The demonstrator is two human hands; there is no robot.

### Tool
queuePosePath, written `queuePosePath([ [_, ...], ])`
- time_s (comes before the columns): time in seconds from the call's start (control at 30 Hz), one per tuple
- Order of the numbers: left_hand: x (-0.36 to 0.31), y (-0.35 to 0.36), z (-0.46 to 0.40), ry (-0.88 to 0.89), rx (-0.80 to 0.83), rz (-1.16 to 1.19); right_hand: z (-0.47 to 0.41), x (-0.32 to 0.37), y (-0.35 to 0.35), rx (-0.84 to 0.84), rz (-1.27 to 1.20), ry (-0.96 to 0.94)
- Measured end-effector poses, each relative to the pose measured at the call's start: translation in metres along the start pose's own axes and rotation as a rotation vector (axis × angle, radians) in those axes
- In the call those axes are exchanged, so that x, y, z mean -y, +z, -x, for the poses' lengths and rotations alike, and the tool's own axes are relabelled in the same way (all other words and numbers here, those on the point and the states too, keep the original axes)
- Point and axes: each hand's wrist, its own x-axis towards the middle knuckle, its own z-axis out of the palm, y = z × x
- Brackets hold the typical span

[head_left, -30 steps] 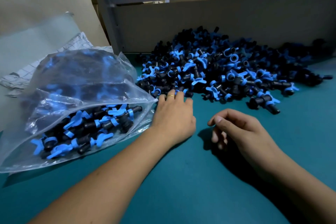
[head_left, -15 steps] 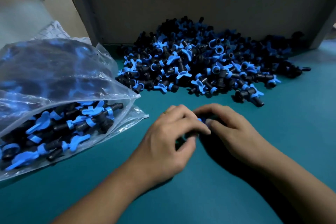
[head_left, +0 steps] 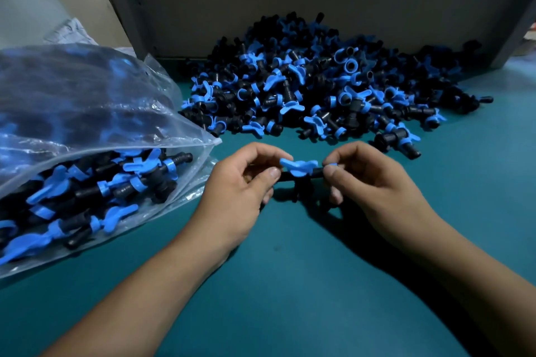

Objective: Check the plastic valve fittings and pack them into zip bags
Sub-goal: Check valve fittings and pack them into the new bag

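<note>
Head-worn view, forward-down, close over the table (head_left: 290, 284)

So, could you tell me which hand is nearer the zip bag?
Left. The left hand sits just right of the zip bag mouth; the right hand lies further right.

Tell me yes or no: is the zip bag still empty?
No, the zip bag lying left of the hands already holds many blue-and-black valve fittings, seen through its clear plastic.

open teal table (head_left: 290, 284) near; zip bag (head_left: 87, 130) blocks left, fittings pile (head_left: 313, 90) behind.
</note>
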Motion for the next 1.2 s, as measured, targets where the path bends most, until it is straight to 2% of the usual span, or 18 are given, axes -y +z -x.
queuePosePath([
  [0.17, 0.003, 0.008, 0.002, 0.022, -0.043, -0.163, 0.002, 0.004, 0.001, -0.083, 0.078, 0.068],
  [0.37, 0.003, 0.011, 0.01, -0.067, -0.04, -0.065, 0.006, 0.012, 0.005, -0.126, 0.094, 0.187],
  [0.47, 0.003, 0.007, 0.005, -0.135, -0.073, 0.072, 0.005, 0.01, 0.006, -0.105, 0.052, 0.208],
  [0.57, 0.004, -0.001, 0.0, -0.202, -0.02, 0.189, 0.002, 0.009, 0.002, -0.05, -0.055, 0.116],
  [0.63, 0.004, -0.007, -0.001, -0.206, 0.052, 0.169, 0.002, 0.009, -0.004, 0.02, -0.099, 0.038],
  [0.73, 0.003, -0.012, 0.0, -0.173, 0.073, 0.115, 0.004, 0.01, -0.009, 0.068, -0.077, -0.012],
  [0.87, 0.001, -0.008, 0.002, -0.087, 0.111, -0.108, 0.005, 0.008, -0.009, 0.035, -0.067, -0.008],
  [1.03, -0.005, 0.006, 0.019, 0.049, 0.179, -0.628, 0.0, -0.001, -0.016, -0.041, -0.108, -0.048],
  [1.2, -0.027, 0.006, 0.039, 0.12, 0.217, -0.933, -0.011, -0.033, -0.032, 0.006, -0.032, -0.063],
])
